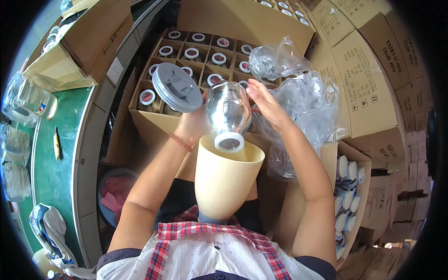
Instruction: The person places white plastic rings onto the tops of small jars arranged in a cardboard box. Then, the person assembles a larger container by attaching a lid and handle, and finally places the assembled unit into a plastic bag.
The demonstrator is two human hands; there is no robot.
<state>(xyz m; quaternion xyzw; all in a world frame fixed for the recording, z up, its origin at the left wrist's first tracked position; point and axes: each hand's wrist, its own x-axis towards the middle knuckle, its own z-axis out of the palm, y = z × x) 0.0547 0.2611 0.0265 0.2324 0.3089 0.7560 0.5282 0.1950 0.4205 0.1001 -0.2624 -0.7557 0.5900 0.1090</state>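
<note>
My left hand (192,122) is closed on a grey round ribbed base (179,87), which looks like a short stack of discs; its fingertips are hidden behind it. Between my hands hangs a silvered glass flask liner (227,109), tilted, its white ring end down over the mouth of a cream flask body (227,179). My right hand (269,105) grips the liner's right side, fingers rather straight. Whether my left hand also bears on the liner, I cannot tell. The cream body stands upright against my lap, wide mouth up, its narrow grey end towards me.
Ahead is a divided carton (156,116) of several white-ringed liners. Crumpled clear plastic bags (303,102) lie to its right. A carton of grey-white parts (366,163) stands right, near stacked boxes (364,79). On the left are a green table (60,177) and a bin with pink cloth (116,191).
</note>
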